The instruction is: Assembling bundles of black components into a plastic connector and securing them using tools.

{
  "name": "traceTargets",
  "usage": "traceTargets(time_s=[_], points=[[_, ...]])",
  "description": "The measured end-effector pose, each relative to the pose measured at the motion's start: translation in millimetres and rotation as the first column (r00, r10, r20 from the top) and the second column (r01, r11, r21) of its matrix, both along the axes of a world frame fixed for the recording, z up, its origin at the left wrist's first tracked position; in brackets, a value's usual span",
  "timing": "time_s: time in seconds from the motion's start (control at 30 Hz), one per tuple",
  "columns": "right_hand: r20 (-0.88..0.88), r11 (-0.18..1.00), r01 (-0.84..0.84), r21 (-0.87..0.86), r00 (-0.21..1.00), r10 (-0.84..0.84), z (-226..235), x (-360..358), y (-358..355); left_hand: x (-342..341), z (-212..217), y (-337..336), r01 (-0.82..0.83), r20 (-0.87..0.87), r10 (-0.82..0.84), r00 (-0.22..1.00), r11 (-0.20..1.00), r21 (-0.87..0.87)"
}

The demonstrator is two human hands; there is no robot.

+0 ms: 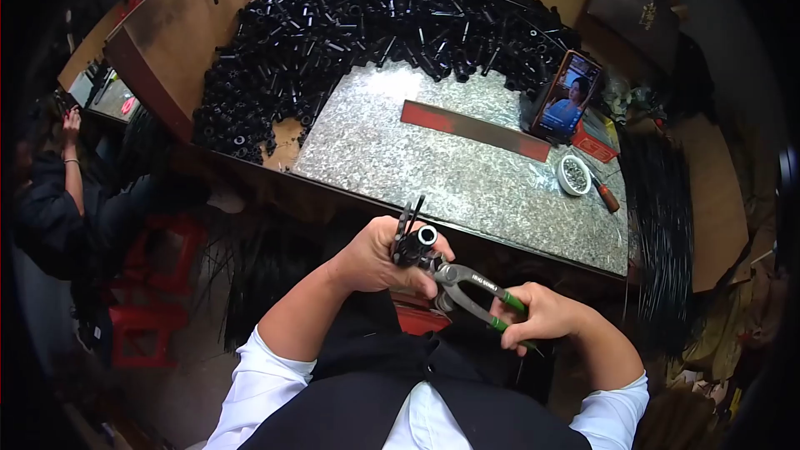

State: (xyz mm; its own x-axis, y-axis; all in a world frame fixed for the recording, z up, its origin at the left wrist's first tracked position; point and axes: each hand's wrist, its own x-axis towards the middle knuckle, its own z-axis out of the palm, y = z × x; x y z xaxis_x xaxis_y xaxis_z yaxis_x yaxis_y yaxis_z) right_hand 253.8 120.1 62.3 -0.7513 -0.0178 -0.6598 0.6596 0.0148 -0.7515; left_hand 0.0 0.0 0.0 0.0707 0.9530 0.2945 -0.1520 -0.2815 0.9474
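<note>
My left hand [375,257] is wrapped around a black tubular part [408,250], its round, light-rimmed end facing up and thin dark strips sticking out beside it. In my right hand [542,314] are the green handles of a pair of end-cutting pincers [471,285]. The metal jaws of the pincers reach the lower side of the black part, close to my left thumb. Whether the jaws bite on anything there is hidden. Both hands are held in front of my body, just short of the table edge.
A large heap of black tubular parts [392,17] covers the back of the speckled tabletop [367,158]. On it lie a red-and-dark flat bar [475,131], a propped phone [569,96], a white bowl [574,176] and a screwdriver [609,198]. Thin black rods [662,233] hang rightward. Another person [54,200] sits left.
</note>
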Motion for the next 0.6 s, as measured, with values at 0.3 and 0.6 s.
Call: traceTargets(time_s=[0.3, 0.6], points=[[-0.315, 0.340, 0.213, 0.916, 0.908, 0.278, -23, -7, -4, 14, -7, 8, -0.112, -0.035, 0.114, 0.993, 0.992, 0.062], [-0.317, 0.681, 0.083, 0.727, 0.921, 0.227, -25, -13, 2, 14, -11, 5, -0.128, -0.013, 0.129, 0.992, 0.991, 0.043]])
